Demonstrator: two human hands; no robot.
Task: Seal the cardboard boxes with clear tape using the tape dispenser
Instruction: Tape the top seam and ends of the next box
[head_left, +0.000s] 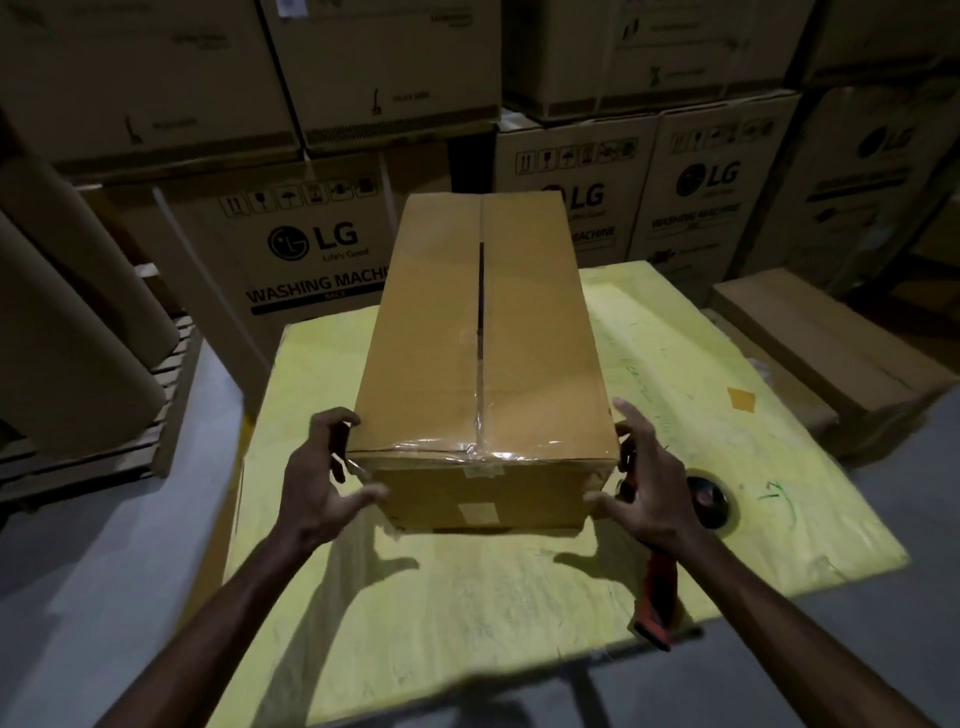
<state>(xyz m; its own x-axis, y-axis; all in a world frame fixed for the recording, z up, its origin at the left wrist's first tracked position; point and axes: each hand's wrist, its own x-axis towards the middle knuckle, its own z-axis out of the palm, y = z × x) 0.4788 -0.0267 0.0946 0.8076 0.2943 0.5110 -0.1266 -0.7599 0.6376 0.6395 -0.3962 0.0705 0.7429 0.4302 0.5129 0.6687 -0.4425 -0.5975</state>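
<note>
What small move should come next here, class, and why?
Probably grip the box with the left hand and right hand and turn it: both flank its taped near end, while the top seam gapes open farther along.

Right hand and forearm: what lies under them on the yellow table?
A red-handled tape dispenser lies on the yellow table; its handle and dark roll show, but the right hand covers its middle.
</note>
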